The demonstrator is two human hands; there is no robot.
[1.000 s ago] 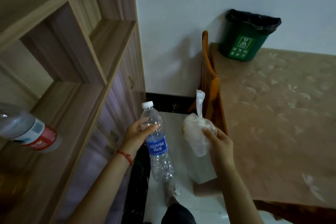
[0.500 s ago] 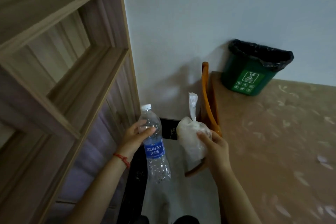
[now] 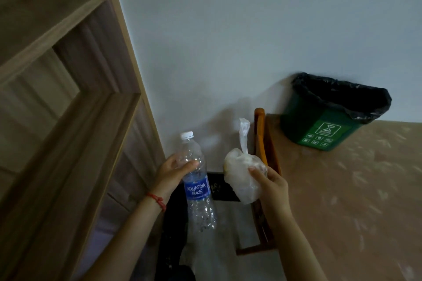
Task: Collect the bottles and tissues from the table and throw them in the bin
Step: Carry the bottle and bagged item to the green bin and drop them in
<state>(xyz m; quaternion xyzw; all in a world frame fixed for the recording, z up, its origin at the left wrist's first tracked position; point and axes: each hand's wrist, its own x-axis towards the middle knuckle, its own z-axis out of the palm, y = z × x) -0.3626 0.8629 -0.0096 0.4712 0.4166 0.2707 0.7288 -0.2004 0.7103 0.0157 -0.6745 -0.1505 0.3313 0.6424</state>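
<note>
My left hand (image 3: 172, 173) grips a clear plastic water bottle (image 3: 197, 187) with a blue label and white cap, held upright by its upper part. My right hand (image 3: 270, 186) holds a tied white plastic bag (image 3: 239, 173) stuffed with what looks like tissue, its knotted tail pointing up. A green bin (image 3: 324, 125) with a black liner stands on the table (image 3: 356, 201) against the wall, up and to the right of both hands. Its inside is hidden from here.
A wooden shelf unit (image 3: 59, 102) fills the left side. An orange wooden chair (image 3: 262, 143) stands between my hands and the patterned beige table. A pale wall rises behind, with a tiled floor (image 3: 219, 258) below.
The view has tilted up and drawn nearer the wall and bin. The red-labelled bottle on the shelf has left the view. Both hands keep their holds on the bottle and the bag.
</note>
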